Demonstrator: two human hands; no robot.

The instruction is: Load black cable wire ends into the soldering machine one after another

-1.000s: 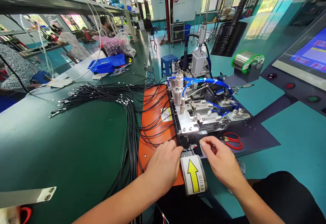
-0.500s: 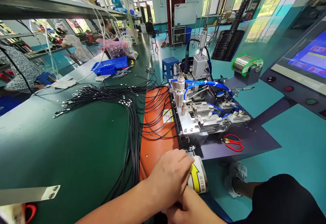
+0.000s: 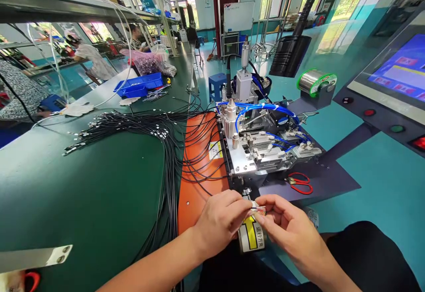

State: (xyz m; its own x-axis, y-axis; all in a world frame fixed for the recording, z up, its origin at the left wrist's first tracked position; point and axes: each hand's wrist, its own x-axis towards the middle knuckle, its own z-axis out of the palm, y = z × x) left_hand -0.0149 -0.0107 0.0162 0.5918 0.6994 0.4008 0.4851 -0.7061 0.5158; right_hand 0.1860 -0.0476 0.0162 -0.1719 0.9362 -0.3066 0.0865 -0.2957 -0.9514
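Just above the front end of the machine, both hands meet at a cable end with thin red and white wires. My left hand is closed around the cable, its thumb and finger near the stripped end. From the right, my right hand pinches the fine wires between thumb and fingertips. Below them is a metal cylinder with a yellow arrow label. Several black cables run across the orange plate on the machine's left.
A bundle of black cables lies on the green table. Red-handled cutters rest on the machine base. A solder spool and a screen stand at the right. A blue tray is farther back; people sit at left.
My right hand has come up from below my left hand and moved right, now pinching the wire ends. My left hand stays nearly in place. The camera view has shifted slightly.
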